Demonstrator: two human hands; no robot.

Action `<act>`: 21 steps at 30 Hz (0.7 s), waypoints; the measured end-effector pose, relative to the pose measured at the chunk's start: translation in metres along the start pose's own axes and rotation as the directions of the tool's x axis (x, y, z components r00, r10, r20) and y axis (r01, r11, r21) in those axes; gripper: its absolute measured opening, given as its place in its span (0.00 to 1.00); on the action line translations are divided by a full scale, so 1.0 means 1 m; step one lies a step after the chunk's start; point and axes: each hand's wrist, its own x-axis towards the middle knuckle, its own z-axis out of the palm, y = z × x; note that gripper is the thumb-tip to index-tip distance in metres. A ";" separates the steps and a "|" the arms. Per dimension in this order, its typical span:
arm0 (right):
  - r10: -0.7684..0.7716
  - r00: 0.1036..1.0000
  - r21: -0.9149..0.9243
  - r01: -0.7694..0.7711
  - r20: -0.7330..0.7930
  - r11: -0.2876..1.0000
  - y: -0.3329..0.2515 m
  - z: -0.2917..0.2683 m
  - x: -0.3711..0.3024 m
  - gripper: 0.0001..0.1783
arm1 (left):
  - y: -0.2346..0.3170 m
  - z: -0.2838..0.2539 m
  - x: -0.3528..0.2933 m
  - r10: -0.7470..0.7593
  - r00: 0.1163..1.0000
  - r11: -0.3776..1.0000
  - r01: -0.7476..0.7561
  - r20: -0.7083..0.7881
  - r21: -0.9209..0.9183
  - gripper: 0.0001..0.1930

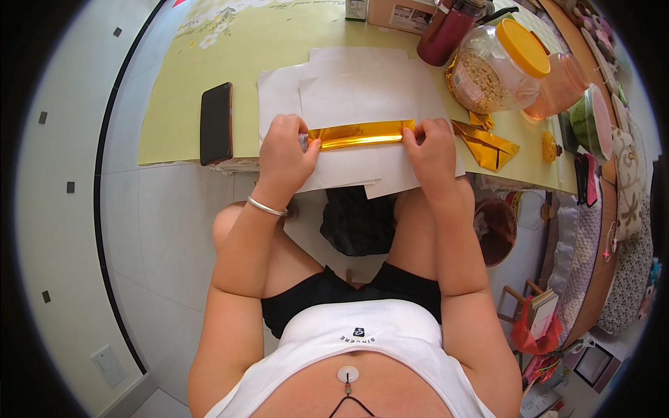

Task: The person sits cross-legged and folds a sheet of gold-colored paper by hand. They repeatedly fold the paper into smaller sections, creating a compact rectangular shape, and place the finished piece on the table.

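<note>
A long, narrow strip of shiny gold foil paper [361, 134], with a crease along its length, is stretched sideways between my hands. My left hand [287, 148] pinches its left end, thumb against fingers. At the right end, my right hand [431, 150] grips it the same way. Beneath the strip lie several overlapping white paper sheets [359, 83], partly hanging over the table's near edge. Just right of my right hand rests a folded gold foil piece [490, 148], with a smaller crumpled gold bit [481, 120] behind it.
A black phone [217, 124] lies at the left on the green-covered table [185, 90]. Toward the right stand a yellow-lidded jar [491, 73], a dark red thermos [447, 35], a pink clear container [557, 87] and a cut watermelon [589, 122]. A bin [498, 233] sits below the table.
</note>
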 end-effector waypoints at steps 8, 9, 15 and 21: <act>-0.391 0.919 -0.397 0.338 -0.057 0.853 -0.014 -0.001 0.000 0.25 | 0.015 0.004 0.008 0.672 0.714 0.630 -0.690 0.195 0.355 0.24; -0.466 0.884 -0.408 0.436 0.028 0.802 -0.015 0.003 -0.002 0.27 | 0.016 0.004 0.009 0.659 0.715 0.631 -0.694 0.233 0.347 0.23; -0.433 0.824 -0.195 0.522 0.365 0.830 -0.022 0.020 -0.036 0.45 | 0.006 0.004 0.004 0.603 0.737 0.638 -0.675 0.306 0.370 0.29; -0.436 0.837 -0.337 0.536 0.329 0.774 0.030 -0.008 -0.023 0.36 | -0.021 0.002 -0.029 0.366 0.885 0.690 -0.466 0.289 0.554 0.35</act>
